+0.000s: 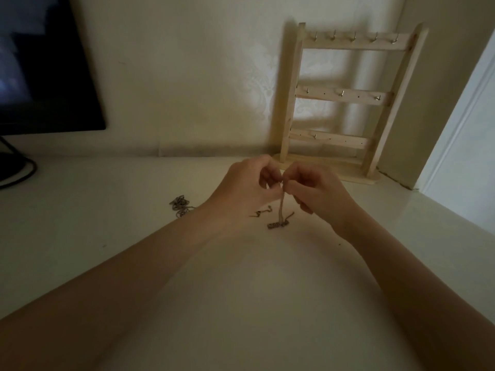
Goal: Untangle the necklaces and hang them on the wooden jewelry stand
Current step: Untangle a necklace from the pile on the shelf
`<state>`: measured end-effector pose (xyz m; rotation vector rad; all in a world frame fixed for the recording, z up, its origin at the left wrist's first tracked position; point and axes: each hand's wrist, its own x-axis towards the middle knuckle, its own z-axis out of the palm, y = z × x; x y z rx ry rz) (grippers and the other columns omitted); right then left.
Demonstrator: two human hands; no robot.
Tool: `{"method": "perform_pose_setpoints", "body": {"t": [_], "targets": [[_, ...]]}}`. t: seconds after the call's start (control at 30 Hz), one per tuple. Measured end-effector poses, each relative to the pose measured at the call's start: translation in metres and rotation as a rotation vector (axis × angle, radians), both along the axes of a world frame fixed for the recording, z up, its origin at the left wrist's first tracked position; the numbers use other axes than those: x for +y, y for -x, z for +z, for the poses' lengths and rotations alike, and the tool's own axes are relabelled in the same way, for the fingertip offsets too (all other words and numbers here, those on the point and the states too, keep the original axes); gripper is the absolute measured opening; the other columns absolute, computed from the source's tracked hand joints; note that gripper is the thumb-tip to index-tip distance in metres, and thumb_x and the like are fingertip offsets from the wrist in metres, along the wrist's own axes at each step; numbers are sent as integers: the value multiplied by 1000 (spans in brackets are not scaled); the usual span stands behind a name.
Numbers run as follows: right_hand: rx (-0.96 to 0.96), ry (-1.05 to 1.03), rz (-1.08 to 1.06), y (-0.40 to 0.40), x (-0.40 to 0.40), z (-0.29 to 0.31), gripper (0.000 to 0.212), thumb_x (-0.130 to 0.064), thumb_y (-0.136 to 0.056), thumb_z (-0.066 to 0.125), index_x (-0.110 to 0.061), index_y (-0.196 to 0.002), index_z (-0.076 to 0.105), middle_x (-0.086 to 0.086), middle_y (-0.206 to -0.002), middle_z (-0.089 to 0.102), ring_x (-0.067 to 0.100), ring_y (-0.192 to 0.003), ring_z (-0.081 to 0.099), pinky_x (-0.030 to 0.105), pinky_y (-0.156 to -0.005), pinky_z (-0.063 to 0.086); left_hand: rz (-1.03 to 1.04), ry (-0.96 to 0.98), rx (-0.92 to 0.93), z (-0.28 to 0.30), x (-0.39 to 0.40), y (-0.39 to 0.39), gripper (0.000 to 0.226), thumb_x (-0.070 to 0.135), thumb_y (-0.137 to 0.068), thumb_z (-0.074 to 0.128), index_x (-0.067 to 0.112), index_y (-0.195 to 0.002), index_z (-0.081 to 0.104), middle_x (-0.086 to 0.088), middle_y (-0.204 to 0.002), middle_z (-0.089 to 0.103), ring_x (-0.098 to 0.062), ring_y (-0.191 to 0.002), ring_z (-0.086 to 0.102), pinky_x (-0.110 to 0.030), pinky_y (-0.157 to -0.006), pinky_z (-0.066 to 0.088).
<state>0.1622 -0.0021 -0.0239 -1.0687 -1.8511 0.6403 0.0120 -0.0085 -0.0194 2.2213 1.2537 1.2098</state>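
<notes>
Above the white table (pixel 134 236), left hand (pixel 245 187) and right hand (pixel 318 195) fingertips together, pinching a hanging necklace (pixel 281 207)

cream wall (pixel 174 76) | white table (pixel 80 223) | dark monitor (pixel 40 62) at left | dim light

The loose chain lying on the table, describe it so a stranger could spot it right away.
Start at the dark monitor on the left, then drop to the white table. The loose chain is a small silvery heap beside the left hand, untouched, unlike the necklace both hands pinch.
</notes>
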Motion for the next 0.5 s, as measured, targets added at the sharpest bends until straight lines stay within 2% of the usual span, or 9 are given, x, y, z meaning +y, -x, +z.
{"method": "perform_pose_setpoints", "body": {"t": [0.07, 0.17, 0.23, 0.3, 0.37, 0.43, 0.5], "targets": [[16, 30, 24, 0, 1, -1, 21, -1, -84, 58, -16, -68, 56, -17, -47, 49, 1, -41, 41, 15, -41, 34, -22, 36, -105, 3, 1, 2, 14, 11, -78, 66, 22, -77, 57, 10, -74, 59, -1, -67, 53, -9, -61, 42], [-26, 74, 30, 2, 2, -5, 19, -2, -83, 57, -15, -69, 57, -13, -44, 49, 7, -39, 40, 18, -39, 35, -10, 34, -105, -1, 0, 2, 15, 11, -78, 67, 23, -77, 58, 10, -76, 61, -1, -70, 56, -7, -61, 43], [-78, 96, 23, 3, 2, -6, 19, -5, -82, 58, -16, -67, 58, -13, -44, 50, 5, -38, 41, 17, -40, 36, 13, 50, -94, -4, 0, 1, 14, 12, -78, 65, 23, -76, 57, 8, -76, 61, -3, -69, 56, -12, -60, 45], [-223, 101, 37, 5, 2, -6, 20, -9, -81, 61, -21, -66, 59, -14, -53, 53, 2, -46, 46, 17, -50, 41, -14, 131, -160, -1, 1, 1, 13, 10, -80, 61, 22, -75, 56, 4, -74, 61, -6, -67, 56, -19, -62, 49], [-380, 86, 58, 6, 1, -7, 24, -11, -81, 62, -28, -64, 57, -14, -63, 56, 0, -57, 50, 17, -62, 42, -82, 244, -280, 5, 1, 1, 14, 6, -82, 58, 18, -75, 57, 1, -71, 62, -2, -60, 57, -17, -59, 49], [-328, 98, 46, 5, 0, -7, 22, -13, -83, 61, -27, -66, 59, -15, -59, 57, 0, -52, 48, 15, -56, 41, -117, 300, -306, 8, 0, 1, 13, 5, -83, 58, 16, -77, 57, 0, -72, 64, 2, -58, 57, -14, -57, 49], [-171, 125, -4, 1, 1, -3, 16, -16, -86, 60, -21, -71, 66, -9, -56, 58, 7, -48, 47, 18, -48, 40, -116, 316, -296, 7, 1, 3, 10, 6, -84, 59, 15, -81, 58, 1, -73, 66, 3, -57, 58, -14, -57, 49]]}}
